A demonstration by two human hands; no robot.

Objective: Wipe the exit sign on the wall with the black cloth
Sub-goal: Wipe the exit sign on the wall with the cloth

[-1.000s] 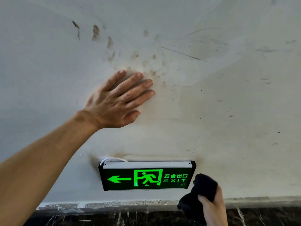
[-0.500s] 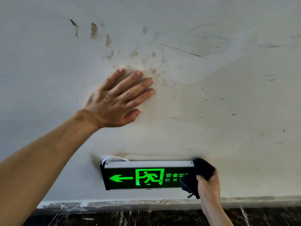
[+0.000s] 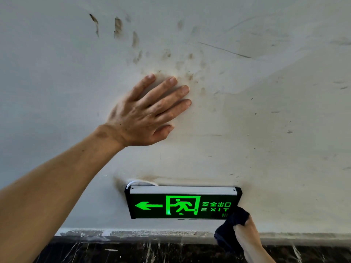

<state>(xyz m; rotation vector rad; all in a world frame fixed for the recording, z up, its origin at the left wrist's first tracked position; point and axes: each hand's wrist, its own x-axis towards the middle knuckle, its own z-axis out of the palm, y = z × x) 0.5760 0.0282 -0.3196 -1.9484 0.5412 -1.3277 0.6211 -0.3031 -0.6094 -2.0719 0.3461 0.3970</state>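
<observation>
A lit green exit sign with an arrow, a running figure and the word EXIT hangs low on the white wall. My right hand grips a bunched black cloth, which touches the sign's lower right corner and covers a small part of it. Above the sign, my left hand lies flat on the wall with fingers spread, holding nothing.
Brown smudges and finger marks stain the wall above my left hand. A white cable loops out behind the sign's top left. A dark marble skirting runs along the wall's foot.
My right hand with the cloth rose to the sign's right end, covering it, then slid down to the lower right corner. My left hand stayed put on the wall.
</observation>
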